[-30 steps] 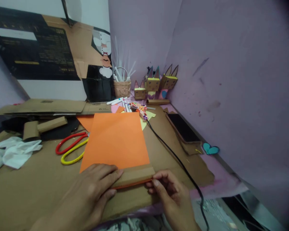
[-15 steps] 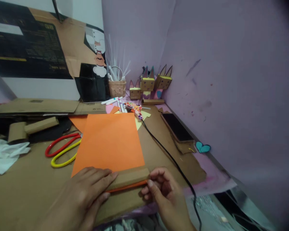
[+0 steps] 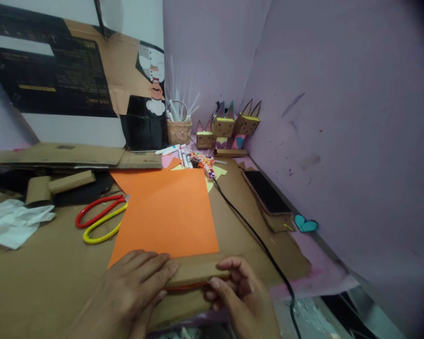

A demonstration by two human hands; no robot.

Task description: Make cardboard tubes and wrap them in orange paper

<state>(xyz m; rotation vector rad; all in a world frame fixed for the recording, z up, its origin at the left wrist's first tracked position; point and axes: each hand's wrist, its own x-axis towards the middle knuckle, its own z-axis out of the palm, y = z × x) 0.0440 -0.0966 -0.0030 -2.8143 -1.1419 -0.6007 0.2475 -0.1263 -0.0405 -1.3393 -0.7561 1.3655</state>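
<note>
A sheet of orange paper (image 3: 167,214) lies on the cardboard-covered table. Along its near edge rests a brown cardboard tube (image 3: 198,269) with flattened sides, and a thin orange strip of the paper shows under the tube's front. My left hand (image 3: 136,282) is closed over the tube's left part, fingers on top and thumb at the front. At the right end, my right hand (image 3: 242,292) pinches the tube, its thumb at the orange edge and its index finger on top. Left of the paper are scissors (image 3: 102,219) with red and yellow handles, their blades hidden under the sheet.
A black cord (image 3: 249,226) runs from a patterned glue gun (image 3: 205,163) past the paper's right side. A phone (image 3: 266,192) lies by the wall. Behind stand markers, a basket (image 3: 179,132) and cardboard animal figures (image 3: 224,126). Crumpled white tissue (image 3: 19,223) and cardboard tubes (image 3: 72,181) lie left.
The view has shifted slightly, so things sit a little further right. Both hands stay on the tube; my right index finger now lies on its top, and less orange shows along the front.
</note>
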